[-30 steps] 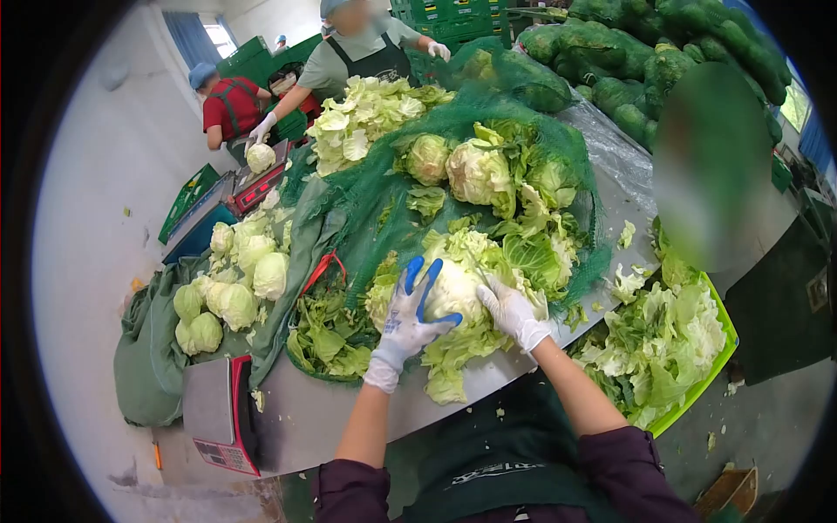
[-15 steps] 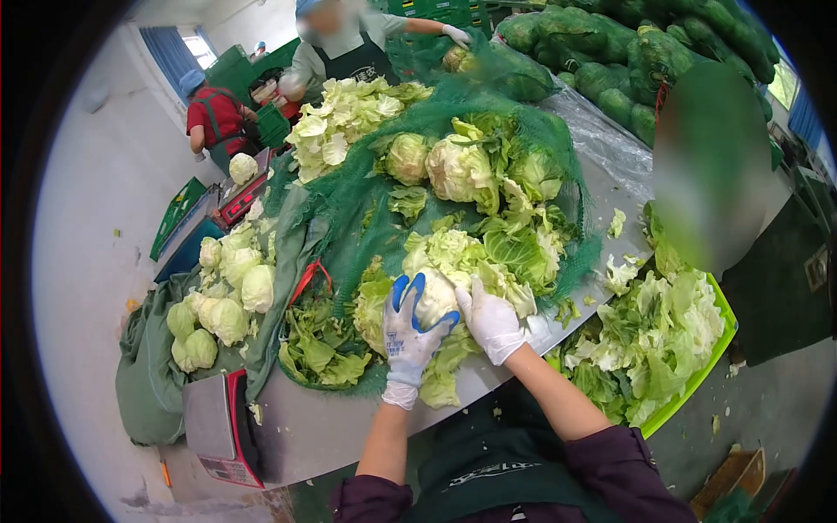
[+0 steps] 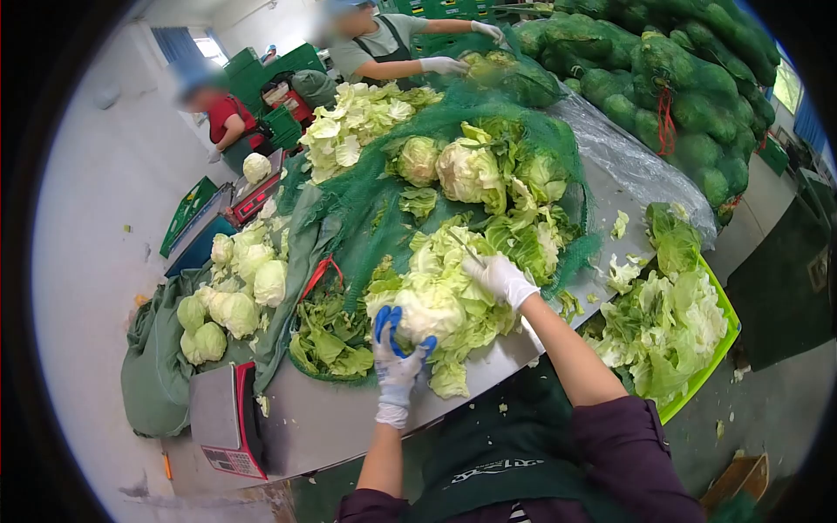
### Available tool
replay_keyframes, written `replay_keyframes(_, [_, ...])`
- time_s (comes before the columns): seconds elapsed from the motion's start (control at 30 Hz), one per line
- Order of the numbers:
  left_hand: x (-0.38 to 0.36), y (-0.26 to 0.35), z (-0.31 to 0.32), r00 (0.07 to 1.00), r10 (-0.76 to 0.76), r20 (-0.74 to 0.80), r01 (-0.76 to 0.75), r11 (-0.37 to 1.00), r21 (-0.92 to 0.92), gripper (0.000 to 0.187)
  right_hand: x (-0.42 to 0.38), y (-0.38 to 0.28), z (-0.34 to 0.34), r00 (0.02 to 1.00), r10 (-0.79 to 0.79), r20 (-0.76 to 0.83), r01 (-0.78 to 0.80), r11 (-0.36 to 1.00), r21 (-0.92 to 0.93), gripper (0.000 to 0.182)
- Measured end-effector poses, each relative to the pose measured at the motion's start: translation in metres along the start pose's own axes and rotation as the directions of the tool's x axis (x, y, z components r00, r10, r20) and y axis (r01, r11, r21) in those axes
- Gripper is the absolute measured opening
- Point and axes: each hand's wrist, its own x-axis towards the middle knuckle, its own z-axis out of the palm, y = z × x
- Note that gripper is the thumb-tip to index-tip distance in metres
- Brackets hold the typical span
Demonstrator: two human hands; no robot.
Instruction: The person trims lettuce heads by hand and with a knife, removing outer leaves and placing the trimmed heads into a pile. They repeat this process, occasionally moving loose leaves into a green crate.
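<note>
My left hand [image 3: 398, 359], in a white glove with blue fingertips, cups the near left side of a trimmed pale cabbage [image 3: 433, 315]. My right hand [image 3: 504, 281], in a thin white glove, is closed round a knife, whose narrow blade [image 3: 466, 247] points up and left over loose leaves. The handle is hidden in the fist. Peeled outer leaves [image 3: 475, 336] lie around and under the cabbage. Behind it, untrimmed cabbages [image 3: 469, 172] rest on an opened green net bag [image 3: 362, 196].
Trimmed cabbages [image 3: 228, 305] sit on green cloth at left, near a scale [image 3: 228, 418]. A lime-green crate [image 3: 731, 336] of leaves stands right. Full net bags [image 3: 689, 96] are piled behind. A co-worker [image 3: 384, 44] handles a net bag across the table; another person [image 3: 228, 122] stands farther left.
My left hand has slid down to the cabbage's lower left side. My right hand has moved up and right off the cabbage, and the knife blade now shows. The co-worker's second hand now reaches the bag.
</note>
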Motion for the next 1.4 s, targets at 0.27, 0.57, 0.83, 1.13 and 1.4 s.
replay_keyframes(0.27, [0.040,-0.004,-0.027,0.971,-0.001,0.239,0.003,1.000,-0.007,0.079,-0.003,-0.053,0.024,0.913,-0.290,-0.286,0.228,0.946,-0.229,0.025])
replay_keyframes(0.57, [0.066,-0.007,-0.011,0.985,-0.087,0.146,0.063,0.985,0.162,0.087,-0.022,-0.057,0.014,0.906,-0.228,-0.356,0.123,0.948,-0.294,0.091])
replay_keyframes(0.83, [0.075,-0.010,-0.025,0.905,-0.053,0.421,-0.070,0.960,0.271,0.093,-0.013,-0.017,0.052,0.982,-0.130,0.136,0.105,0.978,0.182,0.059])
replay_keyframes(1.13, [0.109,-0.033,-0.039,0.790,-0.166,0.590,0.480,0.766,-0.427,0.081,0.004,0.019,0.061,0.990,0.020,-0.143,0.001,0.990,0.143,0.023])
replay_keyframes(1.4, [0.104,0.006,-0.001,0.918,0.023,0.397,-0.094,0.983,0.159,0.088,-0.001,-0.043,0.027,0.964,-0.198,-0.179,0.207,0.978,0.038,0.059])
